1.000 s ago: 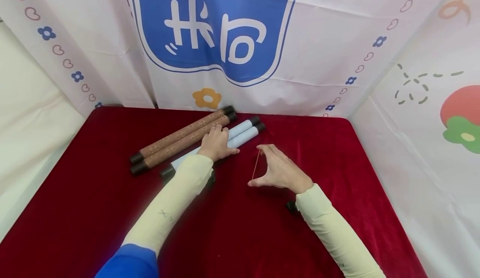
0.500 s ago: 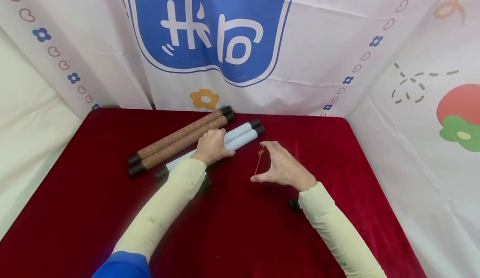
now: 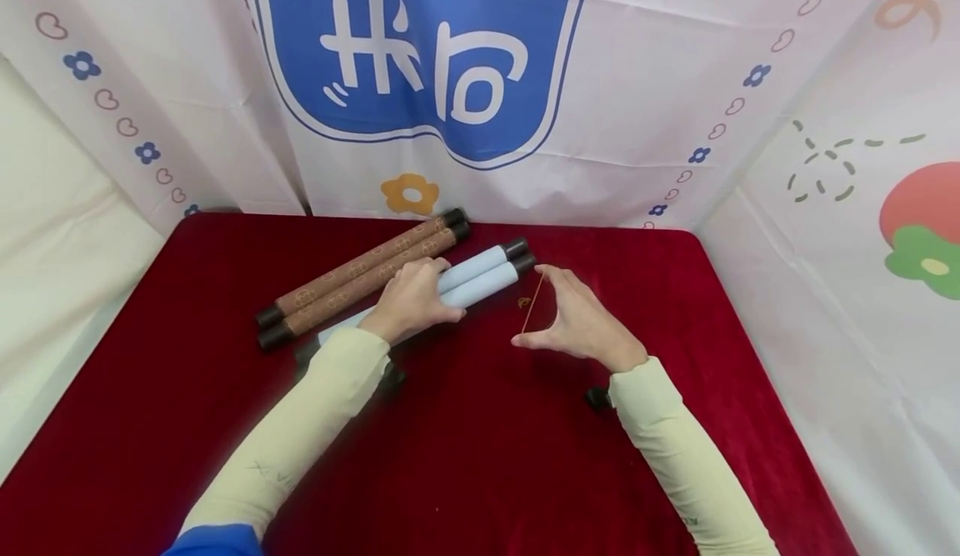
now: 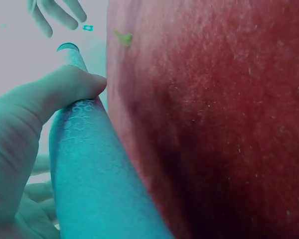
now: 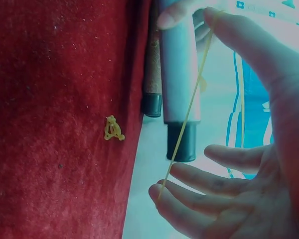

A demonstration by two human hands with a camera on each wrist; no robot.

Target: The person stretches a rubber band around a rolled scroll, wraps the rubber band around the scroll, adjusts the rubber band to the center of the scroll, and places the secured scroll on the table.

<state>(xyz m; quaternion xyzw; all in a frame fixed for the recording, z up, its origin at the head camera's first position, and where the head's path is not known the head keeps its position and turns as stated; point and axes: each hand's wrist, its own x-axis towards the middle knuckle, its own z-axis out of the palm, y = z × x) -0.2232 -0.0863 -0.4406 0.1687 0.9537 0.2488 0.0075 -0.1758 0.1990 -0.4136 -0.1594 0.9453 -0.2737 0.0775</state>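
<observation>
My left hand grips a pair of light blue scrolls with black ends, lying side by side and slanting up to the right. Its thumb lies along the near scroll in the left wrist view. My right hand has thumb and fingers spread apart, with a thin yellow rubber band stretched between their tips. That band crosses in front of the black end of a blue scroll in the right wrist view. The left ends of the blue scrolls are partly hidden by my left arm.
Two brown patterned scrolls lie together behind the blue ones. A small heap of yellow rubber bands rests on the red cloth-covered table. A printed white curtain stands along the back edge.
My left hand has shifted left, and the left ends of the blue scrolls reach farther left. The right hand has moved right and slightly away, carrying the stretched band beside the scrolls' right ends.
</observation>
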